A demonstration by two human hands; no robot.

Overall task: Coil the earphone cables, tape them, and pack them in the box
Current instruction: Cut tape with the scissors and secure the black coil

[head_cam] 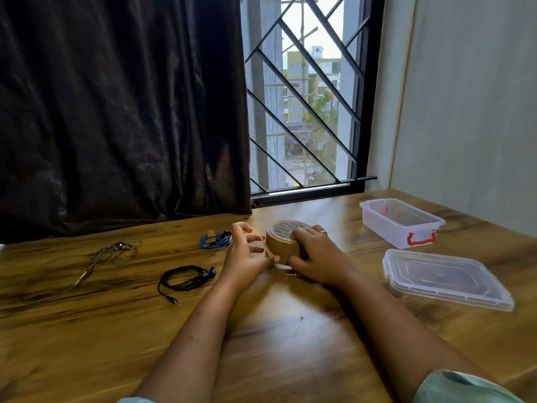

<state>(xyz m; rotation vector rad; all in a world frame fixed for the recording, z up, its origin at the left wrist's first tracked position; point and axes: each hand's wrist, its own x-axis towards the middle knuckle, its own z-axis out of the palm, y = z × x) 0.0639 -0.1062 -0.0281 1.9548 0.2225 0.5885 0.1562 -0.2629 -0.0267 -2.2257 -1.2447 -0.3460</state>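
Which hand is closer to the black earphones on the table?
Left. The left hand is just right of the black earphones, pinching the tape strip; the right hand is farther right, gripping the tape roll.

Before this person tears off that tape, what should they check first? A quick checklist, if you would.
1. Roll steadied: the right hand grips the tape roll: ok.
2. End held: the left hand pinches the strip: ok.
3. The black earphones are coiled, ready for taping: ok.
4. The grey earphones are coiled: not ok, they lie loose.
5. The box is open, its lid off beside it: ok.
6. Enough tape pulled out: cannot tell.
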